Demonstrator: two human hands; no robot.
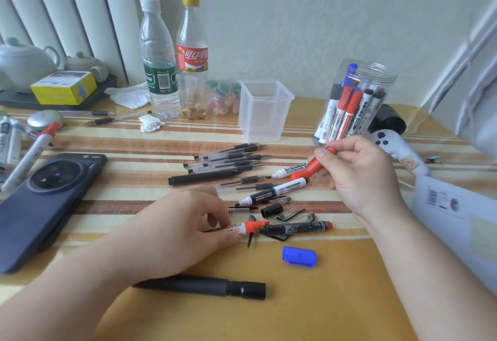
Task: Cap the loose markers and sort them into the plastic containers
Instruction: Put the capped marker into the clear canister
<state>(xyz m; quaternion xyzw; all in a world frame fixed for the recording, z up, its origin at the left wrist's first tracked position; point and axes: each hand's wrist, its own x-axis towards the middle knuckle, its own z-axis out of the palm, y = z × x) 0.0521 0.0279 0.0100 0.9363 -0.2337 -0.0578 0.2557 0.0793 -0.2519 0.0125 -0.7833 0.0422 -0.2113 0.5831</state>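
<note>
While the left hand (185, 229) pinches an uncapped red marker (250, 227) on the bench (322, 303), the right hand (360, 174) grips a red cap (314, 166); straight alignment should seat it.

Left hand (185, 222) pinches a red marker (250, 227) in its fingers (212, 215); right hand (357, 174), raised, grips a red cap (316, 164).

Phone (45, 201): dark, camera side up, flat at the left of the counter (134, 139).
Torch (204, 285): black, lying at the near edge.
Water bottle (158, 66): upright at the far side, white cap, green label.
Cola bottle (192, 58): just right of it, yellow cap, red label.
Teapots (24, 63): two pale ones, far left, on a dark tray (16, 101).
Yellow box (63, 88): on the same tray.
Tissue (129, 96): white, crumpled, left of the bottles.
Controller (390, 144): white, at the right.
</note>
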